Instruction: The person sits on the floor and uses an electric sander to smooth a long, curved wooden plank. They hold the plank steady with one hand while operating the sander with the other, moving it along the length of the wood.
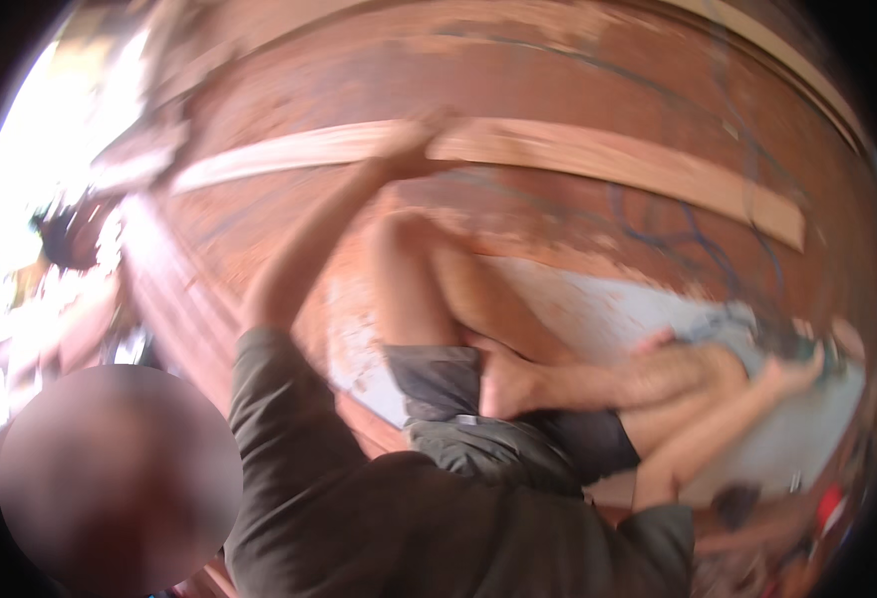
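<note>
My left hand (417,148) reaches far forward and lies across a long pale wooden plank (578,149). Its fingers look spread over the plank's width, though motion smears them. Off to the right, my right hand (795,375) is closed around a dark green tool (831,357), whose exact kind is too blurred to make out. That tool is held low over a light grey sheet (588,309), beyond my bent legs. My bare foot (508,384) is tucked in front of me.
Blue cables (688,237) trail over the reddish, dusty floor (578,75) at the right. Another wooden board (174,269) slants along the left. A red object (829,506) and blurred clutter lie at the lower right. Bright light comes from the left.
</note>
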Action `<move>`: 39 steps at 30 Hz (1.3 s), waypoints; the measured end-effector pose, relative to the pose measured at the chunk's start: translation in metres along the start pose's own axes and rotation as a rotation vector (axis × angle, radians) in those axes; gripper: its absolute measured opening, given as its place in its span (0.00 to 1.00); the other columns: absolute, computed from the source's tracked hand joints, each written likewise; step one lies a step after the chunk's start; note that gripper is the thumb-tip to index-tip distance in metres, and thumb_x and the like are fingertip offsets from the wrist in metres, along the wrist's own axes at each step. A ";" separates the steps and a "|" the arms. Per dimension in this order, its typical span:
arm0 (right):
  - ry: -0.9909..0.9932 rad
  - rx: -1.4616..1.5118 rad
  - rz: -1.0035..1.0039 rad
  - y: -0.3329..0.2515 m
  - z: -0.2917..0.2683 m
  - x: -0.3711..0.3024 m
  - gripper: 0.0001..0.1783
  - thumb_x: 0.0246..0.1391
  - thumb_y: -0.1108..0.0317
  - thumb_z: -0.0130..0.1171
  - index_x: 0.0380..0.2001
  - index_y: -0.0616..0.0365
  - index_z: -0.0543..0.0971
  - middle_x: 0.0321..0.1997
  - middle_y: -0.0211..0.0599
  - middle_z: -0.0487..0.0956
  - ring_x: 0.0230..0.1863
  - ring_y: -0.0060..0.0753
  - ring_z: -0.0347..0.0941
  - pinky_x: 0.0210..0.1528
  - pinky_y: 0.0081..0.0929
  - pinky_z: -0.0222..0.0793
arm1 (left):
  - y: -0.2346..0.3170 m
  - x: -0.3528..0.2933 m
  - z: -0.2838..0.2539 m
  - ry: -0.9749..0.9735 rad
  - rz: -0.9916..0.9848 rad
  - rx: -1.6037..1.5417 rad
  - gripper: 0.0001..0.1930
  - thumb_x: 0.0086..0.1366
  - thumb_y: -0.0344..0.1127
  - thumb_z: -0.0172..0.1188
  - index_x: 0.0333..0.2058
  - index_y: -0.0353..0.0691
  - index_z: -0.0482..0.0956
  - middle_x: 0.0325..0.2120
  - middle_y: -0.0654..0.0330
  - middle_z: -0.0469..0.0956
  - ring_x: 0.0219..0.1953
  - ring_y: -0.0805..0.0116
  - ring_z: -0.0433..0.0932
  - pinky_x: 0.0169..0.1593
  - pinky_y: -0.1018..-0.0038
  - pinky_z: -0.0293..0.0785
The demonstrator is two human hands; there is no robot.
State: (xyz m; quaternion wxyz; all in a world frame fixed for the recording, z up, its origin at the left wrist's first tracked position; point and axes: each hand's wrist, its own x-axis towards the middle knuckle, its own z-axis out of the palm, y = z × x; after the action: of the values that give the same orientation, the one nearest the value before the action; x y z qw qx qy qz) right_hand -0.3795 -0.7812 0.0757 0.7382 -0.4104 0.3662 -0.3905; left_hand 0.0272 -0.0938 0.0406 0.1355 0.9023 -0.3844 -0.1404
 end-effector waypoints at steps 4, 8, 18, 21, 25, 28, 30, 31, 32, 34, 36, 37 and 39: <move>-0.049 0.221 -0.062 0.011 0.048 -0.011 0.24 0.55 0.56 0.59 0.43 0.69 0.74 0.42 0.49 0.77 0.45 0.49 0.74 0.56 0.49 0.72 | 0.011 0.019 0.019 0.125 -0.018 0.082 0.53 0.54 0.60 0.76 0.72 0.40 0.61 0.71 0.42 0.61 0.73 0.40 0.59 0.74 0.53 0.58; 0.047 0.358 -0.144 0.013 0.058 -0.033 0.23 0.57 0.55 0.59 0.42 0.67 0.73 0.38 0.46 0.76 0.42 0.46 0.75 0.53 0.45 0.74 | 0.029 0.043 0.055 0.164 0.034 0.103 0.49 0.55 0.59 0.74 0.69 0.38 0.64 0.70 0.44 0.62 0.71 0.42 0.60 0.71 0.52 0.60; 0.198 0.432 -0.296 -0.004 0.025 -0.053 0.23 0.56 0.53 0.61 0.37 0.67 0.76 0.37 0.43 0.77 0.41 0.45 0.75 0.51 0.41 0.75 | -0.032 -0.011 0.048 0.149 -0.084 0.268 0.43 0.61 0.56 0.71 0.66 0.36 0.65 0.67 0.44 0.63 0.68 0.41 0.63 0.69 0.49 0.62; 0.207 0.459 -0.312 0.000 0.026 -0.048 0.23 0.56 0.54 0.61 0.37 0.68 0.75 0.37 0.46 0.76 0.41 0.48 0.75 0.52 0.44 0.76 | -0.022 -0.012 0.045 0.182 -0.072 0.278 0.40 0.63 0.54 0.70 0.66 0.36 0.65 0.69 0.45 0.62 0.70 0.41 0.62 0.71 0.48 0.60; 0.165 0.479 -0.262 -0.005 0.034 -0.049 0.24 0.53 0.51 0.61 0.36 0.66 0.76 0.36 0.44 0.77 0.39 0.45 0.75 0.50 0.45 0.75 | 0.125 0.027 0.055 0.023 0.036 -0.007 0.35 0.62 0.56 0.71 0.61 0.44 0.74 0.64 0.50 0.68 0.65 0.47 0.69 0.67 0.52 0.66; 0.100 0.508 -0.242 0.001 0.041 -0.038 0.25 0.54 0.51 0.61 0.37 0.67 0.74 0.37 0.46 0.76 0.42 0.48 0.75 0.52 0.46 0.74 | 0.194 0.061 0.111 0.032 0.319 0.280 0.32 0.65 0.56 0.67 0.59 0.41 0.73 0.58 0.54 0.72 0.64 0.51 0.69 0.67 0.55 0.64; 0.090 0.477 -0.218 0.001 0.039 -0.037 0.25 0.54 0.51 0.60 0.37 0.67 0.74 0.37 0.46 0.76 0.42 0.48 0.74 0.52 0.45 0.74 | 0.228 0.083 0.140 0.047 0.318 0.279 0.24 0.67 0.52 0.64 0.51 0.40 0.75 0.52 0.55 0.74 0.59 0.55 0.71 0.63 0.50 0.64; 0.091 0.471 -0.186 0.011 0.040 -0.040 0.25 0.54 0.51 0.60 0.38 0.67 0.74 0.37 0.46 0.76 0.42 0.47 0.74 0.52 0.45 0.73 | 0.230 0.084 0.151 0.091 0.367 0.343 0.22 0.67 0.52 0.63 0.50 0.42 0.75 0.50 0.56 0.75 0.57 0.56 0.72 0.62 0.47 0.65; 0.085 0.455 -0.213 0.002 0.037 -0.045 0.25 0.54 0.51 0.59 0.38 0.67 0.74 0.37 0.46 0.76 0.42 0.47 0.74 0.52 0.45 0.73 | 0.249 0.094 0.158 0.069 0.304 0.299 0.21 0.67 0.51 0.63 0.50 0.42 0.75 0.50 0.57 0.75 0.57 0.56 0.72 0.60 0.46 0.66; 0.085 0.469 -0.243 -0.012 0.044 -0.059 0.25 0.55 0.51 0.59 0.38 0.67 0.74 0.37 0.46 0.75 0.43 0.47 0.73 0.53 0.44 0.73 | 0.269 0.107 0.152 0.013 0.171 0.264 0.20 0.67 0.49 0.63 0.48 0.42 0.76 0.48 0.57 0.75 0.55 0.57 0.73 0.57 0.43 0.67; 0.112 0.508 -0.317 -0.018 0.032 -0.059 0.25 0.55 0.51 0.58 0.37 0.68 0.74 0.37 0.45 0.75 0.42 0.47 0.73 0.52 0.44 0.73 | 0.269 0.114 0.146 0.068 0.265 0.247 0.17 0.70 0.46 0.62 0.48 0.42 0.73 0.45 0.57 0.75 0.52 0.55 0.74 0.50 0.48 0.68; 0.138 0.522 -0.338 -0.020 0.026 -0.059 0.24 0.55 0.51 0.59 0.37 0.67 0.75 0.37 0.44 0.75 0.41 0.46 0.73 0.51 0.44 0.73 | 0.262 0.118 0.147 0.040 0.296 0.296 0.17 0.70 0.46 0.61 0.48 0.42 0.73 0.46 0.57 0.75 0.53 0.55 0.74 0.50 0.48 0.68; 0.158 0.567 -0.348 -0.019 0.018 -0.056 0.23 0.56 0.52 0.59 0.37 0.67 0.76 0.37 0.44 0.76 0.41 0.46 0.74 0.51 0.44 0.74 | 0.242 0.130 0.143 0.132 0.552 0.353 0.18 0.73 0.46 0.57 0.53 0.41 0.69 0.44 0.54 0.78 0.47 0.53 0.78 0.47 0.48 0.72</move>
State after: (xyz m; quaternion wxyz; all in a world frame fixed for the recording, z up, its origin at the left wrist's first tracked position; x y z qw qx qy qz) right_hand -0.3933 -0.7328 0.1119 0.7145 -0.2136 0.2235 -0.6276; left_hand -0.0961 -0.3697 -0.0255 0.0347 0.7807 -0.6233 0.0294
